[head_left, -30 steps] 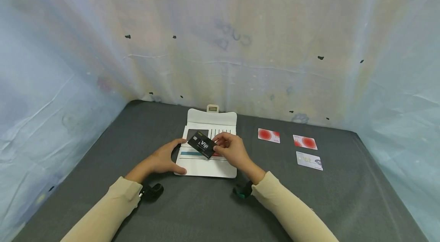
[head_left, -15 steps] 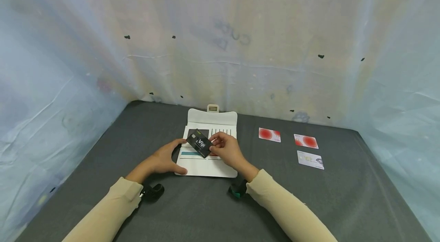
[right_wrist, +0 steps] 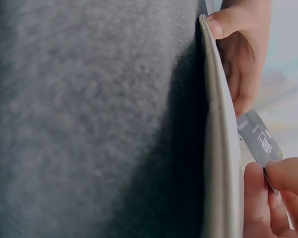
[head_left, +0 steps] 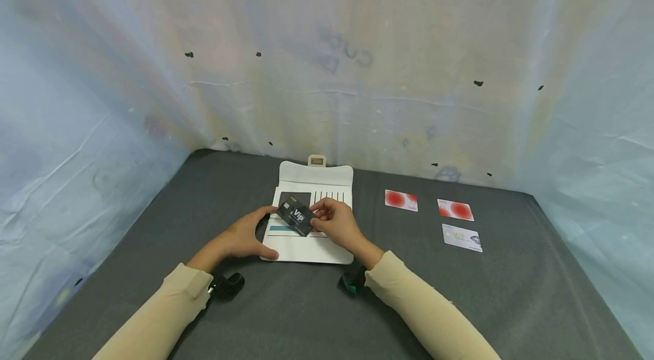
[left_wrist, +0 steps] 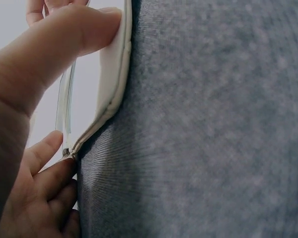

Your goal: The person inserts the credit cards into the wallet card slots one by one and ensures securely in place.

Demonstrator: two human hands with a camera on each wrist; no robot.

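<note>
A white wallet [head_left: 306,251] lies unfolded on the grey cloth in the head view, its flap and clasp [head_left: 317,160] pointing away. My left hand [head_left: 241,236] holds its left side; in the left wrist view the thumb [left_wrist: 97,29] rests on the near panel and fingers touch the edge. My right hand [head_left: 341,227] pinches a black VIP card [head_left: 296,216] by its right end, between thumb and fingers. The card is tilted above the wallet's middle, near its slots. In the right wrist view, the card [right_wrist: 260,139] sticks out from the fingertips toward the left hand.
Right of the wallet, two red-and-white cards [head_left: 401,200] [head_left: 455,210] and a silvery white VIP card [head_left: 462,238] lie flat on the grey tablecloth [head_left: 286,314]. Pale plastic sheeting [head_left: 383,65] hangs behind and along both sides.
My right hand has shifted slightly left with the black card, mostly in the first half second. The card's tilt has changed a little since then. My left hand and the wallet have stayed put.
</note>
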